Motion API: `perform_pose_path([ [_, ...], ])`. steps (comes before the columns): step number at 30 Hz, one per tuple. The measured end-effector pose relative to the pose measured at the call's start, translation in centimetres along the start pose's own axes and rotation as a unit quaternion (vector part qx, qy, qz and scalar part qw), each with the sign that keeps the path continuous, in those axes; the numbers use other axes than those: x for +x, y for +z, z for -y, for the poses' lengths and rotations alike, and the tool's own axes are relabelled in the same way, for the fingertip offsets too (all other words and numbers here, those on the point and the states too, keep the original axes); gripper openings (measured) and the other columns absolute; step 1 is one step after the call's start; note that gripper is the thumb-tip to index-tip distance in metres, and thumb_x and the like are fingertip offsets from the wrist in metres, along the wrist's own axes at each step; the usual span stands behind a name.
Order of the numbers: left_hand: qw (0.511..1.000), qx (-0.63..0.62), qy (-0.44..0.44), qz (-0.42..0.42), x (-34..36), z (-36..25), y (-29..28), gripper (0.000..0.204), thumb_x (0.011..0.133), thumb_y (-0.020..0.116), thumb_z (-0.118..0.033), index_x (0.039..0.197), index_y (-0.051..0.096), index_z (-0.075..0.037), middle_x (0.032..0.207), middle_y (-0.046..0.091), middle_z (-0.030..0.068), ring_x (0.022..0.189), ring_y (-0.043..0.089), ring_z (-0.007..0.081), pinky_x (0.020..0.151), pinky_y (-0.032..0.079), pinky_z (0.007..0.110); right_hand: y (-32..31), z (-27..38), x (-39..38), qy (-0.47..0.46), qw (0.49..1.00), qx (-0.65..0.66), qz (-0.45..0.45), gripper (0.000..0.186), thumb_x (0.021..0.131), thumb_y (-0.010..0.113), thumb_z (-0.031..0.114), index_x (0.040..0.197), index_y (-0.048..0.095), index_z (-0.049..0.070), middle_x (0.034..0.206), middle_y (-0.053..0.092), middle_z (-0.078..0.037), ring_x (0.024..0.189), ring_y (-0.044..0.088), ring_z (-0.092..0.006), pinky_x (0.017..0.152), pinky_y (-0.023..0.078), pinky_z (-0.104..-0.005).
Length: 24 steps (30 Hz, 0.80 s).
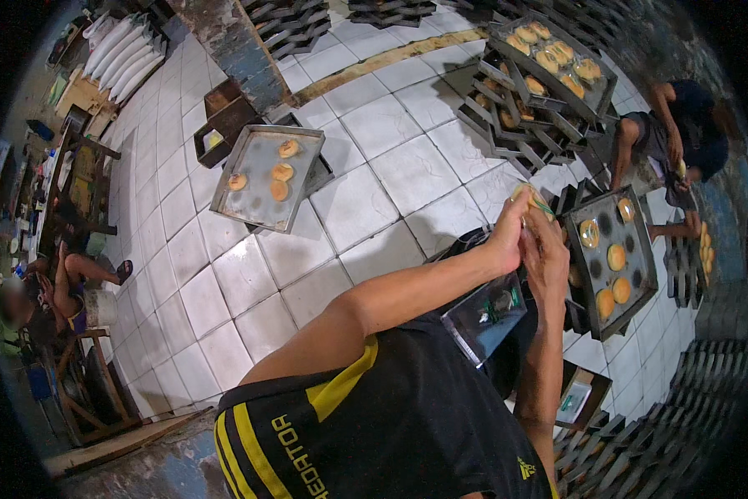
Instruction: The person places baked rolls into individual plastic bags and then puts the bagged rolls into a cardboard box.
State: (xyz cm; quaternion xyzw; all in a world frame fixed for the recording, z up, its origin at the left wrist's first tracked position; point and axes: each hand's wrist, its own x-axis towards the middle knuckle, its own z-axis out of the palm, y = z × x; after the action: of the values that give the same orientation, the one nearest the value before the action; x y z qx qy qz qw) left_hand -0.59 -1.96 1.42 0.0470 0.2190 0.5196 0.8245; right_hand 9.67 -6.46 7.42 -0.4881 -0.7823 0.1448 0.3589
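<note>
A: State the condition of the hands.

B: The left hand (507, 237) and the right hand (548, 249) are raised and pressed close together, fingers closed around a small round yellowish bun in a clear wrapper with a green stripe (530, 198). The bun sits at the fingertips, above the near edge of the dark perforated metal tray (640, 279).

A: What lies around them?

B: That tray carries five round orange-brown buns (617, 257). Below the wrists is a clear plastic wrapping sheet (486, 314). Across the white tiled floor (365, 204), well apart, a grey flat metal tray (257, 195) holds four buns. A second person's arm (625, 145) is at work beyond the near tray, beside a stacked tray of buns (557, 58).

A: Failure risks?

B: Judged from this hold: a fingertip grip on slippery film may let the bun slide out and fall onto the loaded tray or floor. Excess pressure would probably flatten the soft bun or split the wrapper.
</note>
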Motion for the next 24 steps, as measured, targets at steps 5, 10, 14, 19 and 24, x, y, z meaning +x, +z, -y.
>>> perform_pose_path([
  [5, 0.996, -0.031, -0.070, 0.050, 0.4, -2.2, 0.3, 0.084, 0.094, 0.035, -0.080, 0.136, 0.053, -0.009, 0.134, 0.059, 0.0129, 0.123, 0.058, 0.0355, 0.106, 0.046, 0.058, 0.5, 1.9, -2.0, 0.092, 0.985, 0.136, 0.059, 0.006, 0.094, 0.064, -0.002, 0.100, 0.060, -0.002, 0.105, 0.066, -0.007, 0.090, 0.062, -0.0165, 0.081, 0.050, -0.0287],
  [10, 0.999, 0.001, -0.014, 0.042, 2.7, -4.0, -3.4, 0.064, 0.105, 0.035, -0.061, 0.134, 0.054, -0.008, 0.133, 0.060, 0.0146, 0.126, 0.056, 0.0339, 0.110, 0.042, 0.058, -1.5, 6.7, -5.0, -0.010, 0.624, 0.682, 0.382, 0.016, 0.093, 0.070, 0.006, 0.081, 0.059, 0.005, 0.093, 0.065, -0.013, 0.078, 0.063, -0.0173, 0.062, 0.052, -0.0304],
  [14, 1.000, 0.012, 0.015, -0.021, 0.2, -5.3, -1.7, 0.073, 0.104, 0.029, -0.066, 0.141, 0.050, -0.006, 0.140, 0.057, 0.0160, 0.129, 0.055, 0.0344, 0.112, 0.041, 0.058, -1.4, 4.3, -4.5, 0.218, 0.868, 0.437, 0.095, 0.012, 0.092, 0.071, 0.005, 0.095, 0.060, 0.002, 0.099, 0.065, -0.008, 0.070, 0.061, -0.0084, 0.057, 0.049, -0.0243],
  [19, 0.998, 0.024, -0.041, -0.036, 1.3, -1.7, -2.5, 0.073, 0.104, 0.028, -0.065, 0.139, 0.050, -0.005, 0.138, 0.057, 0.0169, 0.127, 0.056, 0.0352, 0.109, 0.044, 0.058, 2.4, 0.7, -3.9, 0.197, 0.907, 0.363, 0.085, 0.016, 0.094, 0.067, 0.004, 0.083, 0.056, 0.004, 0.090, 0.064, -0.005, 0.067, 0.058, -0.0071, 0.055, 0.046, -0.0226],
  [24, 0.999, 0.030, 0.011, -0.031, 1.0, -4.6, -2.8, 0.069, 0.106, 0.028, -0.062, 0.135, 0.052, -0.005, 0.134, 0.058, 0.0185, 0.124, 0.058, 0.0355, 0.104, 0.049, 0.056, -2.9, 4.3, -6.1, 0.181, 0.775, 0.575, 0.192, 0.023, 0.093, 0.069, 0.004, 0.080, 0.049, 0.007, 0.092, 0.063, -0.007, 0.060, 0.058, -0.0078, 0.051, 0.047, -0.0221],
])
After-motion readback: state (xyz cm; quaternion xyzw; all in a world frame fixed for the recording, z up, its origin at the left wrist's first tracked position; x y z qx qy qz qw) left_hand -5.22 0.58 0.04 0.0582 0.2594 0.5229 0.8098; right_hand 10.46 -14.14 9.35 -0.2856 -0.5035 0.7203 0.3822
